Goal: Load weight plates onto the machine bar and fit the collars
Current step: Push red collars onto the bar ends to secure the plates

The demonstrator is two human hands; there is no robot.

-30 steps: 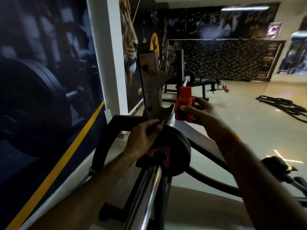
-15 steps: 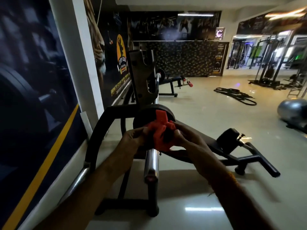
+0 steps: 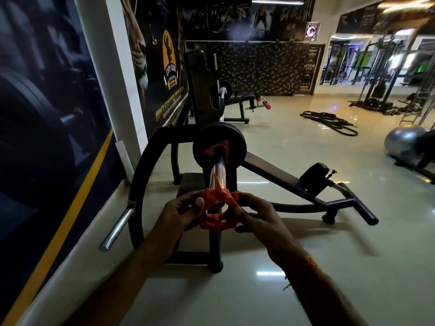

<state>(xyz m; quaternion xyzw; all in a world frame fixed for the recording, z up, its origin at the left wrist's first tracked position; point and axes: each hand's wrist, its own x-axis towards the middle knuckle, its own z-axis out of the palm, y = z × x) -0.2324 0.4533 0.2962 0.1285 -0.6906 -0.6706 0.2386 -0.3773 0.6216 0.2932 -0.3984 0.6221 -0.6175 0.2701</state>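
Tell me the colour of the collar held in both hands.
Red-orange: the plastic clamp collar shows clearly in the head view, at the chrome bar's near end.

We see one black weight plate [image 3: 219, 142] with a red triangle mark seated far along the chrome bar [image 3: 218, 171], standing upright. At the bar's near end we find the red plastic collar [image 3: 217, 211], its ring about the tip, well apart from the plate.
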